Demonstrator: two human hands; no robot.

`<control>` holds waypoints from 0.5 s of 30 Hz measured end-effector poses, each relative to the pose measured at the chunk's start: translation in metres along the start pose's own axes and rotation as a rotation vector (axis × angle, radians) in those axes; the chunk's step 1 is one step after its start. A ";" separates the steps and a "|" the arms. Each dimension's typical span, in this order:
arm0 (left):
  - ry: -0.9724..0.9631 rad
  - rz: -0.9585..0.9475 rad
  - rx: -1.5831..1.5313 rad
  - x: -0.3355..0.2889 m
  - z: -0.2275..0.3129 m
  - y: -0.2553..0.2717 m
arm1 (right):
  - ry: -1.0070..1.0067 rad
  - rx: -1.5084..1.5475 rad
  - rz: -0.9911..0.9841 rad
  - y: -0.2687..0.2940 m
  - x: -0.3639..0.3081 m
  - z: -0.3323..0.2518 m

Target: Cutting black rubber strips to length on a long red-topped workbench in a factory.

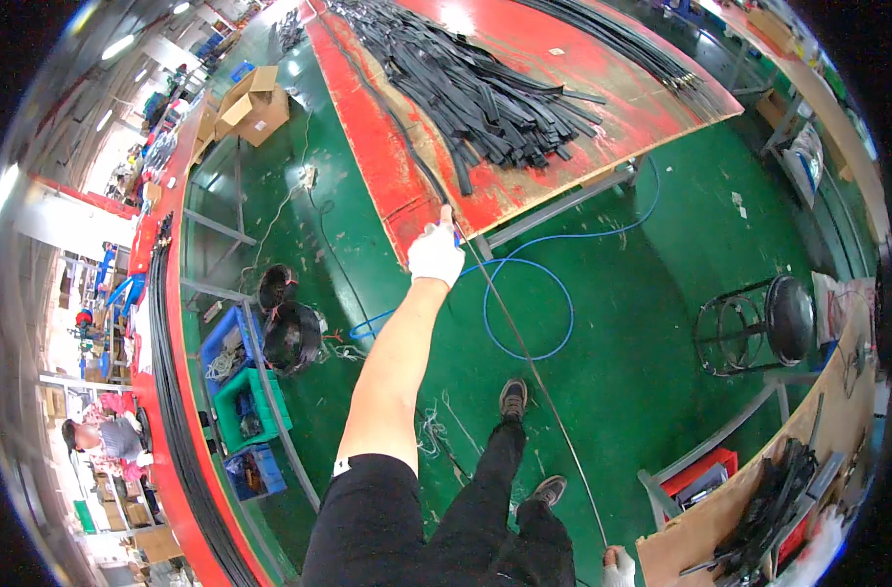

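Note:
My left hand [436, 254], in a white glove, reaches to the near corner of the red table. Its fingers are closed on the end of a long black sleeve [419, 161] that runs back along the table's left edge. A small blue bit shows at the fingers, too small to name. From that hand a long thin dark cable [536, 372] stretches down over the floor to my right hand [617, 567]. That hand, also in a white glove, is closed on the cable's other visible part at the bottom edge of the view.
A heap of flat black sleeves [485, 108] covers much of the red table [651, 122]; dark cables [622, 44] lie behind it. A blue hose [571, 303] loops on the floor. A round stool [788, 320] stands right, crates [245, 401] left. A wooden bench [681, 553] is near right.

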State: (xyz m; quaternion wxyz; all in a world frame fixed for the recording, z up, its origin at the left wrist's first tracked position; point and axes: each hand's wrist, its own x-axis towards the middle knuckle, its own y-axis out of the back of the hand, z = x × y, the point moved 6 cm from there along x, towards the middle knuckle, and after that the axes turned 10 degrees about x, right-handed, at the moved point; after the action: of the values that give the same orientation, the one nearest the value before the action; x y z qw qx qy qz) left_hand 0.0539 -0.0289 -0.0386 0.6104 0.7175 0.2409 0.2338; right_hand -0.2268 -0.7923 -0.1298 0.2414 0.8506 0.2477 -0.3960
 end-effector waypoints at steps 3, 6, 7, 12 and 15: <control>0.074 -0.015 -0.082 -0.002 -0.004 -0.001 | 0.053 0.065 -0.032 -0.015 0.038 -0.033; 0.143 -0.067 -0.137 0.000 -0.008 0.000 | 0.254 0.170 -0.111 -0.070 0.109 -0.143; 0.154 -0.076 -0.140 0.001 -0.009 0.001 | 0.331 0.295 -0.161 -0.096 0.133 -0.190; 0.141 -0.152 -0.153 0.013 -0.010 0.004 | 0.385 0.271 -0.190 -0.197 0.218 -0.398; 0.156 -0.158 -0.147 0.021 -0.012 0.003 | 0.449 0.138 -0.133 -0.222 0.241 -0.464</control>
State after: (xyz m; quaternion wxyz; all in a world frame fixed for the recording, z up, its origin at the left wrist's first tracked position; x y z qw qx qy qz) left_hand 0.0625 -0.0071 -0.0329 0.6572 0.6293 0.3255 0.2570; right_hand 0.0303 -0.2866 -0.1040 0.0948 0.9136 0.3229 -0.2281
